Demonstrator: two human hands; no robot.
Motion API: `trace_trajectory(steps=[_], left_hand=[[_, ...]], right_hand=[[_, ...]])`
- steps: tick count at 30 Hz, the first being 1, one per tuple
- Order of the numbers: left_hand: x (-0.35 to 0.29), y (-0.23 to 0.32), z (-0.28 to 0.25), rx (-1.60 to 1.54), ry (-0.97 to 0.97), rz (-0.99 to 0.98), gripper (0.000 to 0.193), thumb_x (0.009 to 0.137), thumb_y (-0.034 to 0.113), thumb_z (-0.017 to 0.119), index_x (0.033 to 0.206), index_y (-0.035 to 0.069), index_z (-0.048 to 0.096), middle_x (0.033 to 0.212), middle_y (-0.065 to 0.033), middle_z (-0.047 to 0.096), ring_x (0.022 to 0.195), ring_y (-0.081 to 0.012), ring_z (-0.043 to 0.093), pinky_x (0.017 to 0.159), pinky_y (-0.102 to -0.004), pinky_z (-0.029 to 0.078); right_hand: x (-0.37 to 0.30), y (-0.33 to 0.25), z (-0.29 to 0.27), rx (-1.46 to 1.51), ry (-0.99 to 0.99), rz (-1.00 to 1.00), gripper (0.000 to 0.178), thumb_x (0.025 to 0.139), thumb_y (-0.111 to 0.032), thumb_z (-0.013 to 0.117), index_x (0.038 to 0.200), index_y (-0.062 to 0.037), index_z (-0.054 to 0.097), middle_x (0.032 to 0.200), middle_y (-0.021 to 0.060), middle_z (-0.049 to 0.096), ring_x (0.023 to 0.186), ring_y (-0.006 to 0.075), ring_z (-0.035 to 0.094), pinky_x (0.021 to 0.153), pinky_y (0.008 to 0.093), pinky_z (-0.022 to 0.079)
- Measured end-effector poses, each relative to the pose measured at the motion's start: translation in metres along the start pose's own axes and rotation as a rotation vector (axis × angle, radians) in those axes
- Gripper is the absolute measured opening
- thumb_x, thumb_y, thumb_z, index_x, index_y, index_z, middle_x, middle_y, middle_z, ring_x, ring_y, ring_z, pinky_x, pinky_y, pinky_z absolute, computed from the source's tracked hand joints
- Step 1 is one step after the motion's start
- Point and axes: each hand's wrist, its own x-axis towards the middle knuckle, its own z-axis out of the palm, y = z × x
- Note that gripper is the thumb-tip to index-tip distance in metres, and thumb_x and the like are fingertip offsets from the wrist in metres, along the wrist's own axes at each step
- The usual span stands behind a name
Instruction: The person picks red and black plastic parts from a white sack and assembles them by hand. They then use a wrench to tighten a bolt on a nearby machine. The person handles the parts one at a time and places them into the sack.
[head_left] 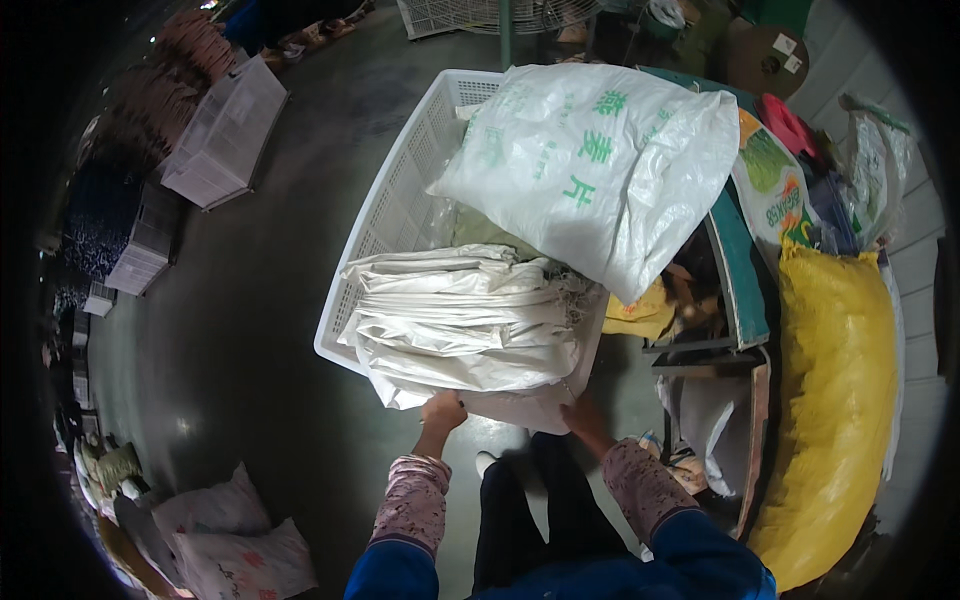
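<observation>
A white plastic basket with perforated walls stands in front of me. In its near half lies a stack of folded white woven sacks, the lowest spilling over the near left edge. A large white woven sack with green print lies across the far right part of the basket. My left hand is closed at the near rim, beside the overhanging sack edge. My right hand is closed around the near right corner of the basket. Fingertips of both hands are partly hidden.
To the right stand a green-edged table and a long, full yellow sack. Stuffed white sacks lie at lower left. White crates line the far left, and a wire fan guard shows at the top.
</observation>
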Motion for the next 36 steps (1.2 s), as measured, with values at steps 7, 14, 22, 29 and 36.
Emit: trace_trajectory(steps=[7,14,22,29,36], left_hand=[[-0.016,-0.01,0.024,0.013,0.201,0.156,0.013,0.075,0.014,0.049,0.08,0.006,0.057,0.075,-0.0175,0.062,0.073,-0.0338,0.061,0.066,-0.0434,0.048],[-0.037,-0.023,0.072,-0.093,0.296,0.161,0.015,0.076,0.014,0.049,0.086,0.004,0.053,0.071,-0.0193,0.061,0.069,-0.0362,0.06,0.064,-0.0471,0.046],[-0.043,-0.012,0.16,-0.143,0.314,-0.078,0.025,0.077,0.015,0.046,0.1,0.008,0.054,0.085,-0.0181,0.061,0.082,-0.0361,0.059,0.073,-0.0455,0.046],[-0.011,-0.009,0.222,-0.173,0.302,-0.216,0.034,0.081,0.015,0.046,0.115,0.013,0.049,0.102,-0.0164,0.059,0.099,-0.033,0.055,0.083,-0.0421,0.043],[-0.015,0.009,0.286,-0.171,0.424,-0.233,0.058,0.078,0.015,0.051,0.133,0.021,0.033,0.093,-0.0201,0.061,0.09,-0.0359,0.058,0.079,-0.0448,0.045]], right_hand=[[-0.02,-0.022,-0.012,-0.14,-0.085,0.088,0.062,0.074,-0.031,0.058,0.114,0.0067,0.029,0.091,0.0236,0.058,0.081,0.0401,0.058,0.072,0.0483,0.046],[-0.034,0.027,0.035,-0.303,0.05,-0.073,0.06,0.077,-0.033,0.056,0.111,0.011,0.033,0.092,0.0257,0.057,0.082,0.0385,0.059,0.073,0.0465,0.045],[-0.044,0.079,0.078,-0.076,-0.081,-0.149,0.076,0.08,-0.037,0.049,0.118,0.0217,0.019,0.082,0.0276,0.058,0.072,0.0406,0.059,0.065,0.0464,0.048],[-0.018,0.136,0.137,-0.119,-0.069,-0.272,0.078,0.083,-0.04,0.047,0.123,0.0198,0.018,0.074,0.0193,0.062,0.065,0.0332,0.061,0.056,0.0425,0.048],[0.012,0.17,0.159,0.028,-0.047,-0.347,0.061,0.081,-0.035,0.049,0.111,0.0131,0.026,0.077,0.0212,0.061,0.068,0.0367,0.06,0.063,0.0445,0.049]])
